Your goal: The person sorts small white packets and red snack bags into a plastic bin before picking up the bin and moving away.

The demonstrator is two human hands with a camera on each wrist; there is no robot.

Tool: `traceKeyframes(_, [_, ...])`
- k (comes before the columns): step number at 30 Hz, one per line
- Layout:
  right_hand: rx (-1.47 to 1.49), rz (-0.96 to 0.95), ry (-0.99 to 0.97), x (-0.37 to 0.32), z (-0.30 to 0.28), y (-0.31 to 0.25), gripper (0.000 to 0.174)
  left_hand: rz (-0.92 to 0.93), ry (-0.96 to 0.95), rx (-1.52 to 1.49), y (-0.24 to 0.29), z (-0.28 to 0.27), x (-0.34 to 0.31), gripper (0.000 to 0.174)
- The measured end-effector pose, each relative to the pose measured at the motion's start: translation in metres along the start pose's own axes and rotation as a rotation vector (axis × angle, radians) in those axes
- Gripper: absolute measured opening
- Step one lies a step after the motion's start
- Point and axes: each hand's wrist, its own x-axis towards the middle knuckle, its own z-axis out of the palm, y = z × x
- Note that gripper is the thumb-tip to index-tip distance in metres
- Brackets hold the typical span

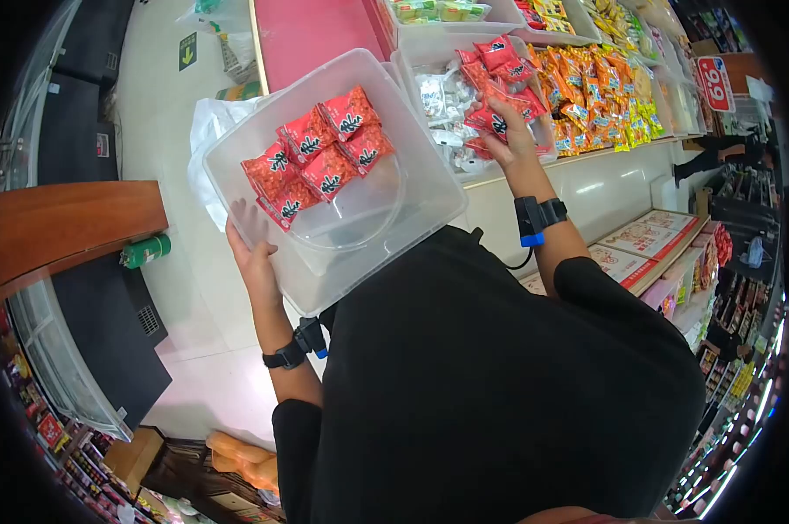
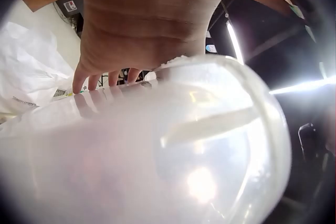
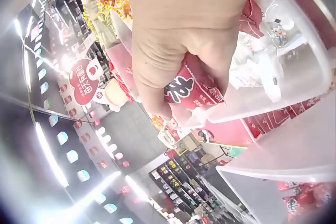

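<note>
A clear plastic bin [image 1: 368, 253] is held up before my body, several red snack packets [image 1: 307, 135] lying in its far part. My left hand [image 1: 253, 258] grips the bin's left side, its fingers showing through the plastic; in the left wrist view those fingers [image 2: 93, 81] lie along the outer wall. To the right, my right hand [image 1: 515, 144] holds a red snack packet [image 3: 190, 87] between thumb and fingers. It is over a shelf bin [image 1: 464, 179] where more red packets [image 1: 499, 57] lie beside white-wrapped packets [image 1: 434, 96].
Orange snack packets [image 1: 578, 92] fill the neighbouring shelf section, with a price sign [image 1: 714, 85] farther right. A white plastic bag [image 1: 215, 144] is beyond the held bin's left edge. At left are a wooden counter [image 1: 80, 231] and a green roll-shaped object [image 1: 145, 251].
</note>
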Motion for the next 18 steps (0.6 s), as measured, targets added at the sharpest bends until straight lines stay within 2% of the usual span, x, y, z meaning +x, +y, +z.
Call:
traceKeyframes(4, [-0.009, -0.008, -0.042, 0.006, -0.011, 0.007, 0.019, -0.007, 0.001, 0.024, -0.001, -0.002, 0.001, 0.083])
traceKeyframes(6, [-0.538, -0.408, 0.009, -0.002, -0.007, 0.012, 0.02, -0.01, -0.014, -0.039, -0.005, -0.005, 0.002, 0.082])
traceKeyframes(8, [-0.415, -0.313, -0.054, -0.009, 0.004, 0.003, 0.022, 0.016, -0.021, -0.037, -0.01, -0.005, 0.004, 0.082])
traceKeyframes(9, [-0.165, -0.02, -0.141, 0.011, -0.003, -0.005, 0.024, 0.036, -0.038, -0.036, -0.012, -0.008, 0.003, 0.082])
traceKeyframes(10, [-0.074, -0.071, -0.187, 0.017, -0.003, -0.003, 0.031, 0.046, -0.022, -0.048, -0.014, -0.008, 0.002, 0.081])
traceKeyframes(12, [-0.007, -0.045, -0.357, -0.015, 0.064, -0.013, 0.039, 0.04, 0.003, -0.021, -0.016, -0.006, -0.001, 0.08])
traceKeyframes(14, [0.017, 0.011, -0.417, -0.02, 0.089, -0.014, 0.041, 0.036, 0.029, 0.016, -0.013, -0.006, 0.004, 0.08])
traceKeyframes(15, [0.023, 0.043, -0.433, -0.024, 0.096, -0.012, 0.042, 0.032, 0.009, 0.028, -0.011, -0.005, 0.004, 0.08])
traceKeyframes(16, [-0.065, 0.057, -0.347, -0.026, 0.105, -0.007, 0.04, 0.022, -0.016, 0.038, -0.01, -0.007, 0.001, 0.08])
traceKeyframes(17, [-0.065, 0.066, -0.345, -0.028, 0.115, 0.005, 0.04, 0.016, -0.011, 0.041, -0.009, -0.008, 0.0, 0.08])
traceKeyframes(18, [-0.177, 0.171, -0.292, -0.03, 0.129, 0.017, 0.039, 0.003, -0.003, 0.022, -0.008, -0.006, 0.0, 0.08])
